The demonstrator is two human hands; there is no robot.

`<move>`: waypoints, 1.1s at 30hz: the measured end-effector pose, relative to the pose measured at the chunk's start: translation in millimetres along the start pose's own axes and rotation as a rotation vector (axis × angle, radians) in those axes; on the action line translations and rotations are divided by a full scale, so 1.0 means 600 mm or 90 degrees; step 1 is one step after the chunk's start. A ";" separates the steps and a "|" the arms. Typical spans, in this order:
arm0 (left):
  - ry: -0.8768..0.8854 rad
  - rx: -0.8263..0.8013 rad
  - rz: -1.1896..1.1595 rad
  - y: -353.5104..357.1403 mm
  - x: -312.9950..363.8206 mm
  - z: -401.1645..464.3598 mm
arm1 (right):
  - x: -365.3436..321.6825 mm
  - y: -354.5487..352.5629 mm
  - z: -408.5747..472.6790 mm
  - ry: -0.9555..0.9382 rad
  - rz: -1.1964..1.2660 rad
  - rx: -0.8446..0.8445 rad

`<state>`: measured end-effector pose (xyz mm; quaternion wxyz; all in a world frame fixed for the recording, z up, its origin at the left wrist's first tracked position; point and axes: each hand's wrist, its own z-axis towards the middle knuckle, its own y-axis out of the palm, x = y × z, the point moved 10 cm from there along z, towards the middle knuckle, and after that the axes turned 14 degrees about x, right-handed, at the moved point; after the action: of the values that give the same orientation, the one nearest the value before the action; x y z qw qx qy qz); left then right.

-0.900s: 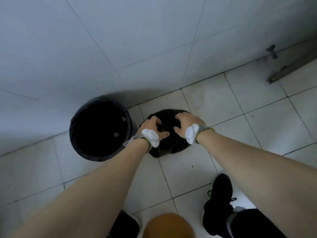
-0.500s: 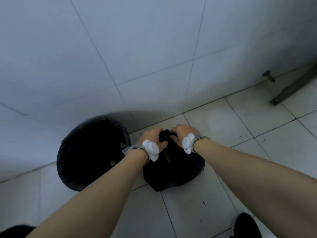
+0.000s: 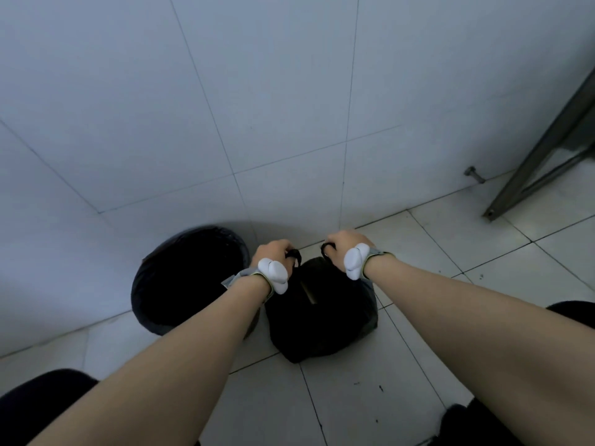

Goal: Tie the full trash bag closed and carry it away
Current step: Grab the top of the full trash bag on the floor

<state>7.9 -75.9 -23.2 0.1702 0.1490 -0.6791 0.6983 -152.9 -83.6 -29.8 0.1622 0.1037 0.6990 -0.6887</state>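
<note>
A full black trash bag (image 3: 322,320) sits on the tiled floor just in front of me, against the wall. My left hand (image 3: 272,252) is closed on a black strip of the bag's top edge at its left side. My right hand (image 3: 343,244) is closed on another strip at the right side. The two hands are apart, with the strips pulled outward above the bag. Both wrists carry white sensor bands.
A round black-lined trash bin (image 3: 190,278) stands to the left of the bag, touching the tiled wall (image 3: 225,107). A grey metal frame (image 3: 544,149) leans at the right, with a small bolt (image 3: 473,173) near the wall base. My dark shoes show at the bottom corners.
My hands went from resting on the bag's top to gripping its edges, then pulled apart sideways. The view tilted up toward the wall.
</note>
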 end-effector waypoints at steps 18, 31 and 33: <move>0.018 0.062 -0.147 -0.028 0.000 -0.017 | -0.021 -0.022 -0.015 -0.071 0.001 0.048; -0.014 -0.214 -0.031 0.154 -0.097 -0.034 | 0.079 0.123 0.000 0.044 0.018 -0.077; -0.005 -0.194 0.004 0.181 -0.106 -0.029 | 0.089 0.148 -0.003 0.040 -0.002 -0.088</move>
<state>17.9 -62.8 -149.2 0.1859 0.1220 -0.7786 0.5869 -169.9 -83.4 -132.1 0.1461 0.1129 0.7499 -0.6353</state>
